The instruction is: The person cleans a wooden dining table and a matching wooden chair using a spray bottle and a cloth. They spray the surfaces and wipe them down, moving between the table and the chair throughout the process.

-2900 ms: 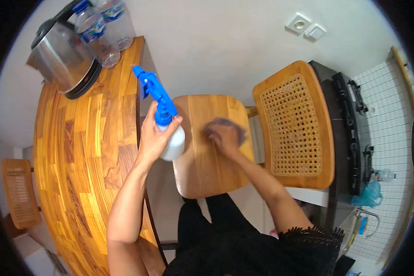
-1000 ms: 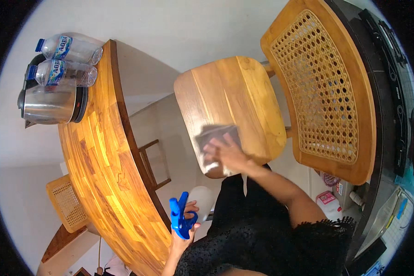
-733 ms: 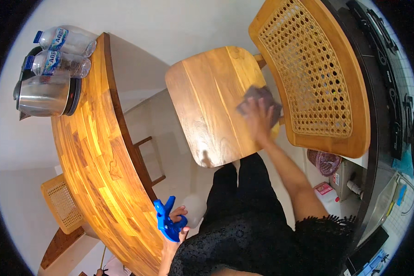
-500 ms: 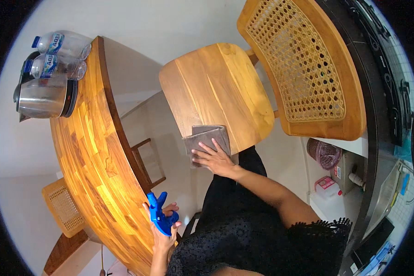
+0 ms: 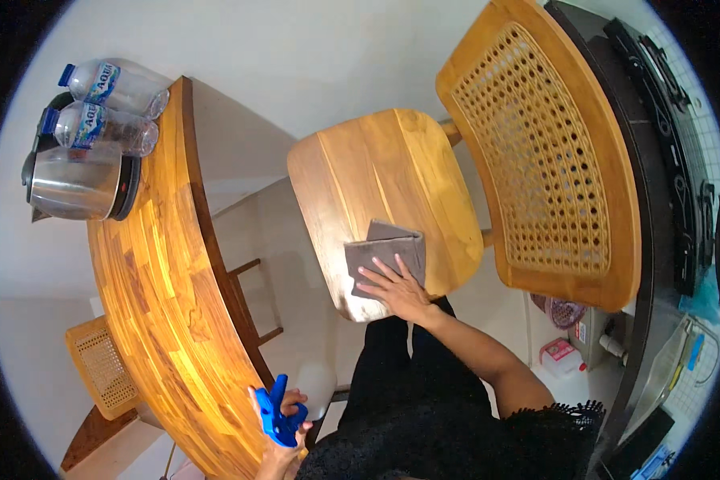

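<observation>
A folded grey-brown cloth [image 5: 363, 258] lies on the wooden seat of a chair [image 5: 376, 168], near its front edge. Flat on the cloth, fingers spread, rests my right hand [image 5: 402, 294]. Light glints off the seat's front left corner beside it. Low on the left, next to the table edge, my left hand [image 5: 284, 456] is wrapped round a spray bottle with a blue trigger head [image 5: 277, 416]. The fingers curl behind the trigger, and most of the bottle's body is hidden.
A long wooden table [image 5: 164, 280] runs down the left, bearing two clear plastic bottles [image 5: 128, 132] and a steel kettle [image 5: 72, 182]. The chair's woven cane backrest [image 5: 536, 152] stands at the right, against a dark counter with a stove [image 5: 672, 160]. Another cane chair [image 5: 102, 368] is beyond the table.
My right hand and the cloth have shifted right and farther in from the seat's left edge. The view has tilted, so the chair sits lower in it. My left hand still holds the spray bottle.
</observation>
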`<state>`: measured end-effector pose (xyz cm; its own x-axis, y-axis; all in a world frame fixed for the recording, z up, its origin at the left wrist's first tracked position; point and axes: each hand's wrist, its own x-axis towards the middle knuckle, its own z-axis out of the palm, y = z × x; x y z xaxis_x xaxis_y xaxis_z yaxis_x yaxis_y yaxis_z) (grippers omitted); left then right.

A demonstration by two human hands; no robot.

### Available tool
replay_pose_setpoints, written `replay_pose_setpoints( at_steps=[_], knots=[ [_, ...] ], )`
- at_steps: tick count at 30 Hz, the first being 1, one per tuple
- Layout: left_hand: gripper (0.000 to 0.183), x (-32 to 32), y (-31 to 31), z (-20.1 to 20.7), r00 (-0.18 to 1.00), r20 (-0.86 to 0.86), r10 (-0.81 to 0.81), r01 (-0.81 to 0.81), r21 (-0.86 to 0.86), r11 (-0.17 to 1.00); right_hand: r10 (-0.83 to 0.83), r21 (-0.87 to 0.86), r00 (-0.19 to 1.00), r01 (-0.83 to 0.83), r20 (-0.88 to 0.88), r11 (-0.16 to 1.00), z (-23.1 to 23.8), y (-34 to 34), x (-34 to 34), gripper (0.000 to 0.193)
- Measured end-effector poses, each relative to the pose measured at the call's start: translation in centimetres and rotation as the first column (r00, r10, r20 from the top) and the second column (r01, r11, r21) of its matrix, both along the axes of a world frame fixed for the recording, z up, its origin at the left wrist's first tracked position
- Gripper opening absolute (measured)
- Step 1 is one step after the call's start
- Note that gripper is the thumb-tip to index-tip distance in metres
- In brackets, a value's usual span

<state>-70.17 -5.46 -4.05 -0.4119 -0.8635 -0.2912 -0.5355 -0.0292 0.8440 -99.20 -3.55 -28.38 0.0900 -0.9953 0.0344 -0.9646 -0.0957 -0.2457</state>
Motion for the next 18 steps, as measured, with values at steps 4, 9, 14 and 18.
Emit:
replay_pose_setpoints(
  at_steps=[4, 9, 14, 18],
  knots=[
    [0.083, 1.5, 0.3, 0.1, 0.954, 0.271, -0.124, 0.125, 0.016, 0.992, -0.285, 0.017, 0.957, 0.285, 0.056, 0.959, -0.4, -5.9, -7.6, 0.043],
    [0.114, 2.3, 2.0, -1.6, 0.988, 0.095, 0.123, -0.133, 0.097, 0.986, -0.72, -0.131, 0.67, 0.742, 0.182, 0.658, -2.0, -17.8, -13.6, 0.043],
    [0.082, -0.3, -0.7, 1.0, 0.814, 0.534, -0.23, 0.234, 0.061, 0.97, -0.141, -0.241, 0.99, 0.139, 0.008, 0.96, -4.6, -20.3, -1.9, 0.04],
    [0.072, -0.3, 0.1, 1.5, 0.737, 0.641, -0.214, 0.234, 0.055, 0.971, 0.384, -0.089, 0.882, -0.374, 0.273, 0.923, -1.3, -19.9, 0.7, 0.051]
  ],
)
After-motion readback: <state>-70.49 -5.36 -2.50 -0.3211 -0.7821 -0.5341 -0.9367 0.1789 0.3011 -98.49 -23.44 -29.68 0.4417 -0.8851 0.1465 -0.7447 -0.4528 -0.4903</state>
